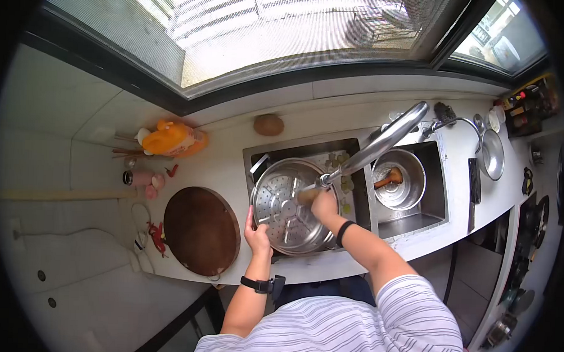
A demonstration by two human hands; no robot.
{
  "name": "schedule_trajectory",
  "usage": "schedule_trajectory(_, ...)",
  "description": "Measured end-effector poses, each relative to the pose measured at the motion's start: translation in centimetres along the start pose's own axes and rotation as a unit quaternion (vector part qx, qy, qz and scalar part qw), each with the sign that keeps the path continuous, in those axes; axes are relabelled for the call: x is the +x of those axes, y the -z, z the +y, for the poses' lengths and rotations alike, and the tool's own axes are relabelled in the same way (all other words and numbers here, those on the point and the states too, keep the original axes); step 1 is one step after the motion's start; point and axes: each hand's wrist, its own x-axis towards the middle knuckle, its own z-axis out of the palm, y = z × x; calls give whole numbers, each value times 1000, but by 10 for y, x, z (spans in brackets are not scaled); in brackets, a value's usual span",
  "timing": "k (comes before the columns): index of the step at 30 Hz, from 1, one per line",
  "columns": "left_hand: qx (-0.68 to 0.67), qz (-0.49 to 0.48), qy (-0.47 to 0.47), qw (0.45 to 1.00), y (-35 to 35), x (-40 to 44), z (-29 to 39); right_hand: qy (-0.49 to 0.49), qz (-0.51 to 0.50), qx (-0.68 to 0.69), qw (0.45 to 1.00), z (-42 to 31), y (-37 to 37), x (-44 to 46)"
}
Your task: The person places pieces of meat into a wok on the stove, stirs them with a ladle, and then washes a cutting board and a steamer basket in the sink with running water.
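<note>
A round stainless-steel steamer pan (270,203) with a perforated bottom sits tilted in the left sink basin (251,155). My left hand (258,238) grips its rim at the near left, thumb on the inner side. Inside the pan, my right hand (325,206) is closed around a tan scrubber (307,197), blurred and partly covered by the fingers, so its exact kind is unclear. The steel faucet (382,145) reaches over the pan, its spout end close to my right hand. Pale green pieces (346,181) lie in the basin to the right of the pan.
The right basin holds a steel pot (419,174) with a wooden-handled tool (390,178). A round chopping board (201,230), red chilies (157,239) and an orange jug (174,139) stand left. At right lie a cleaver (473,189) and a metal bowl (492,155).
</note>
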Motion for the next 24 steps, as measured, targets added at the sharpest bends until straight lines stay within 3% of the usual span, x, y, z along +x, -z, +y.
schedule_trajectory(2, -17, -19, 41, 999, 5, 0, -11, -70, 77, 134, 985, 0, -27, 36)
schedule_trajectory(4, -18, -41, 108, 993, 9, -4, -16, -93, 80, 155, 980, -38, -36, 38)
schedule_trajectory(7, 17, -51, 104, 993, 8, -4, -15, 54, 87, 190, 976, -96, -41, 14)
schedule_trajectory(9, 21, -62, 108, 992, 12, 6, -13, 139, -9, 420, 897, -106, -77, -8)
schedule_trajectory(11, 13, -98, 112, 989, 17, 16, -3, 66, -223, 620, 749, -116, -51, -60)
schedule_trajectory(13, -33, -119, 99, 987, 16, 14, 14, 143, -314, 519, 782, -101, -22, -83)
schedule_trajectory(15, -55, -118, 74, 989, 8, 14, 32, 386, -302, 273, 828, -69, -6, -92)
schedule_trajectory(17, -79, -120, 52, 988, 6, 13, 36, 358, -406, 11, 841, -46, 32, -102)
schedule_trajectory(18, -37, -103, 55, 992, 6, 15, 33, 357, -404, 3, 842, -40, 53, -104)
schedule_trajectory(20, 18, -79, 51, 995, -6, 9, 38, 346, -386, -295, 803, -32, 90, -99)
schedule_trajectory(21, 13, -80, 51, 995, -8, 7, 38, 345, -385, -299, 802, -24, 97, -92)
schedule_trajectory(23, 22, -86, 29, 996, -8, 8, 37, 328, -215, -414, 821, -9, 99, -65)
schedule_trajectory(24, 15, -82, 28, 996, -9, 6, 34, 331, -215, -420, 817, -2, 98, -60)
